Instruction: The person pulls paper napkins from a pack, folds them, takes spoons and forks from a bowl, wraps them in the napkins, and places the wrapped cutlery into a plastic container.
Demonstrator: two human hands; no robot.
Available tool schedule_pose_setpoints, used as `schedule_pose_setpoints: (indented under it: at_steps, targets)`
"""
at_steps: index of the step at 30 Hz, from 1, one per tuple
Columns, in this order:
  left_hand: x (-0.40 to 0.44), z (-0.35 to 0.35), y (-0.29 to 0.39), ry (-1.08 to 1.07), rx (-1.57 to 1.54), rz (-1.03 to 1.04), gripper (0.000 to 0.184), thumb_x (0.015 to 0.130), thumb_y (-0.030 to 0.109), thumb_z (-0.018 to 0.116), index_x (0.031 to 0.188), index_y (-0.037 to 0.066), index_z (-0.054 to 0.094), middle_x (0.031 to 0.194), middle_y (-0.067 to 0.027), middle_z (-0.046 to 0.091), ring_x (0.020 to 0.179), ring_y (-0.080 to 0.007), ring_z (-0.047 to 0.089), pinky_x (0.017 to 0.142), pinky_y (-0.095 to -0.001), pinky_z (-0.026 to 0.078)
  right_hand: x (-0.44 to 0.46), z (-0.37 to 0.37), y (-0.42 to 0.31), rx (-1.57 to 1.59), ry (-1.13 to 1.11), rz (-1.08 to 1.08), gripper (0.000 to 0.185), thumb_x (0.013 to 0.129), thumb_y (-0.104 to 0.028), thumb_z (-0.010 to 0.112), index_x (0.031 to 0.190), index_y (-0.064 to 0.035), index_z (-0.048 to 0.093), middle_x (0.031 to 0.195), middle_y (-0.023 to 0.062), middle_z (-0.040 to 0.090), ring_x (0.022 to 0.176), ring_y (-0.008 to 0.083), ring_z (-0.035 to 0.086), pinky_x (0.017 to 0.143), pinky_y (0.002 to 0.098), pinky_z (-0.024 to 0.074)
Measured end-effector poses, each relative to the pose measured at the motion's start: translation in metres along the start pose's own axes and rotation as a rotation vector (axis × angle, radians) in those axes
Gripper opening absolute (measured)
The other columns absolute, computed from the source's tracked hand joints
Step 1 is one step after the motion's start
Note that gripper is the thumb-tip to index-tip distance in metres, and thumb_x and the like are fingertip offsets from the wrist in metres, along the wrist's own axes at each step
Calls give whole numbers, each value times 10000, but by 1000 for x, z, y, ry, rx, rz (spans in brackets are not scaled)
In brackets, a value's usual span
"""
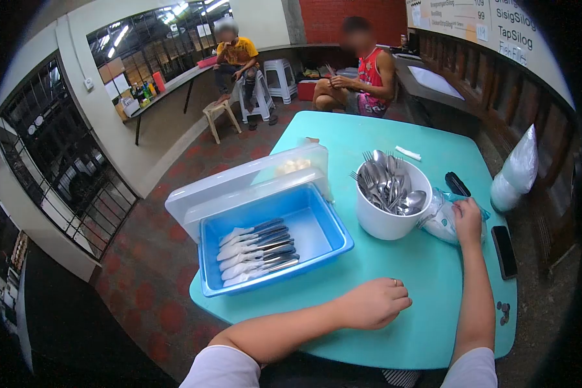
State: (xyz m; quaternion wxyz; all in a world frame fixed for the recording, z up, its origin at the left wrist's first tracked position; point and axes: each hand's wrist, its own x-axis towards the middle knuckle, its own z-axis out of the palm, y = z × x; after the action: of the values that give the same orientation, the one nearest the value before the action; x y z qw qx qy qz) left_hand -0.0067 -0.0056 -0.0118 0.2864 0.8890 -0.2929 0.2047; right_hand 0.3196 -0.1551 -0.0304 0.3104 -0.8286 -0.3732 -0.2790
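My left hand (372, 304) rests in a loose fist over the turquoise table (355, 271), with no object visible in it. My right hand (470, 221) has its fingers curled down onto a clear plastic pack of white napkins (441, 218). Beside that pack stands a white bucket (388, 223) full of forks and spoons (388, 181). To the left, a blue plastic bin (317, 223) holds a row of cutlery sets (255, 249), their ends wrapped in white napkin. The bin's translucent lid (239, 187) is tilted up at its far side.
A black phone (504, 252), coins (503, 313), a dark case-like object (457, 184) and a rolled white napkin (408, 153) lie on the table. A plastic-wrapped roll (516, 171) stands at the right. Two seated people (236, 58) are across the room, near stools (280, 79).
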Motion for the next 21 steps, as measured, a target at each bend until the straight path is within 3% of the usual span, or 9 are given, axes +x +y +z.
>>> schedule_pose_setpoints:
  at_steps: [6, 21]
  targets:
    - [2, 1, 1, 46, -5, 6, 301, 736, 21, 653, 1029, -39, 620, 1010, -165, 611, 1018, -334, 603, 856, -412, 509, -2, -6, -4, -48, -97, 62, 164, 756, -70, 735, 914, -28, 732, 875, 155, 681, 849, 344, 650, 759, 431, 509]
    - [1, 1, -2, 55, -24, -16, 264, 760, 5, 637, 1018, -42, 610, 998, -164, 604, 987, -337, 598, 838, -414, 511, 0, -11, -12, -171, -164, 117, 208, 758, -123, 741, 950, -44, 743, 910, 183, 706, 891, 355, 660, 814, 436, 507]
